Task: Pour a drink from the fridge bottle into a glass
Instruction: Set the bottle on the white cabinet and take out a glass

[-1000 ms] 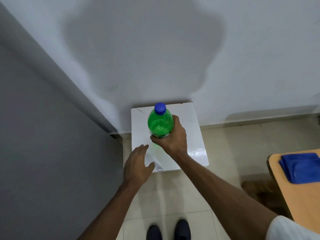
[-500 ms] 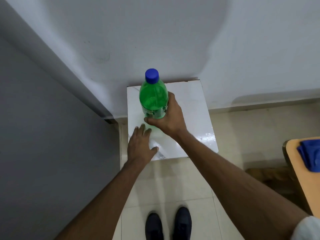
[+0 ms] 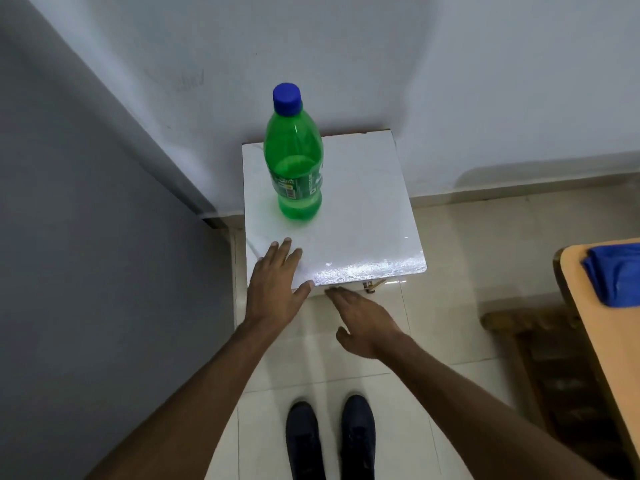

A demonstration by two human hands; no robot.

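Observation:
A green plastic bottle [image 3: 294, 157] with a blue cap stands upright on the glossy white top [image 3: 367, 216] of a low cabinet against the wall. Nothing holds it. My left hand [image 3: 277, 289] rests flat on the near left corner of that top, fingers apart, a short way in front of the bottle. Just below the top's front edge is my right hand [image 3: 363, 323], open and empty, its fingertips at the cabinet's front face. No glass is in view.
A grey wall or panel [image 3: 86, 237] fills the left side. At the right edge a wooden table [image 3: 609, 327] carries a blue cloth [image 3: 613, 271], with a dark wooden bench or shelf [image 3: 540, 358] below it. My two dark shoes [image 3: 329, 438] stand on the pale floor tiles.
My right hand has let go of the bottle and dropped to the cabinet's front edge. The bottle now stands free. My left hand stays on the near left corner.

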